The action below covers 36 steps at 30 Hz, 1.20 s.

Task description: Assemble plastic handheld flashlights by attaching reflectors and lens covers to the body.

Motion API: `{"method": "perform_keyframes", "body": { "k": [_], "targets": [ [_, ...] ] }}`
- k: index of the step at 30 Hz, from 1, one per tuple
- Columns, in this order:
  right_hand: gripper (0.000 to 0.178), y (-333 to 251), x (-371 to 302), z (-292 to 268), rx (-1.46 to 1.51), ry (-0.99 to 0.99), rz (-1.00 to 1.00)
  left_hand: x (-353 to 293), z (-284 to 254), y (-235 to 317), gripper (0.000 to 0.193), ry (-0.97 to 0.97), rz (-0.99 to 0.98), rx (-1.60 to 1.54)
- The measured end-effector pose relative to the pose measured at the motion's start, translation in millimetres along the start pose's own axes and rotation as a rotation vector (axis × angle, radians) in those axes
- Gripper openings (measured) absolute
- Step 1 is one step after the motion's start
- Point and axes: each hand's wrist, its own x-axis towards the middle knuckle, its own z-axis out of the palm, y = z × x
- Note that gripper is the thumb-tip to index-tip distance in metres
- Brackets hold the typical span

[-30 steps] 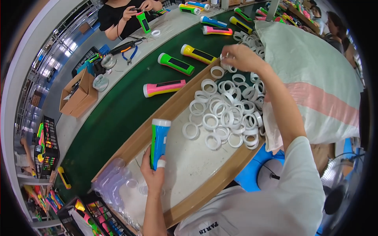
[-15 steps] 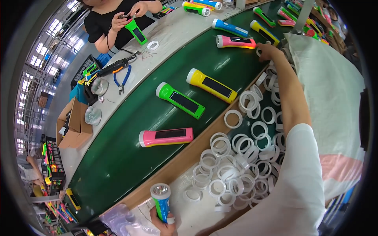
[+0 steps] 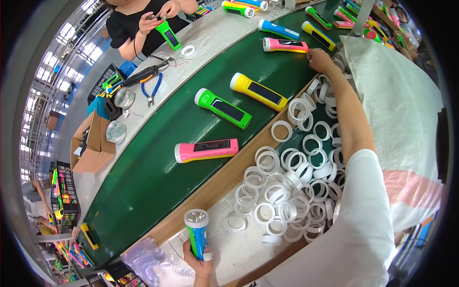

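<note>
Flashlight (image 3: 197, 233) in blue and green stands upright in your left hand (image 3: 201, 264), lens end up, low in the view above the pale tray surface. Your fingers are wrapped around its lower body, and a white ring sits at its base by your thumb. Your right hand (image 3: 319, 59) is stretched far out along the green conveyor belt (image 3: 158, 177), its fingertips touching the tail end of a pink flashlight (image 3: 285, 45) lying there (whether they pinch it or only rest on it you cannot tell from this angle). Between your arms lies a heap of white plastic rings (image 3: 287, 186), spread over the tray beside the wooden rail (image 3: 215, 189). On the belt, well apart from each other, lie a yellow flashlight (image 3: 258, 91), a green flashlight (image 3: 223, 108) and another pink one (image 3: 206, 150). Across the belt a co-worker's hands (image 3: 160, 10) hold a green flashlight body.
</note>
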Motion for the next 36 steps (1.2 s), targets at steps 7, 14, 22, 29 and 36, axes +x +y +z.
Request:
{"method": "perform_keyframes", "body": {
  "k": [7,14,22,29,36],
  "targets": [
    [0.023,-11,2,2,-0.149,-0.074,0.150,-1,-3,1,0.073,-0.003,-0.023,-0.059],
    [0.022,-28,-3,-2,-0.350,-0.007,0.193,-1,-2,3,0.070,0.034,-0.036,-0.087],
    [0.022,-26,-3,11,-0.336,0.027,0.206,7,4,2,0.063,0.146,0.061,-0.090],
    [0.020,-40,-19,-8,-0.170,-0.036,0.205,5,6,7,0.054,0.146,0.080,-0.116],
    [0.027,-62,-75,-23,0.565,0.074,-0.232,5,4,15,0.049,0.098,0.100,-0.098]
  ]
}}
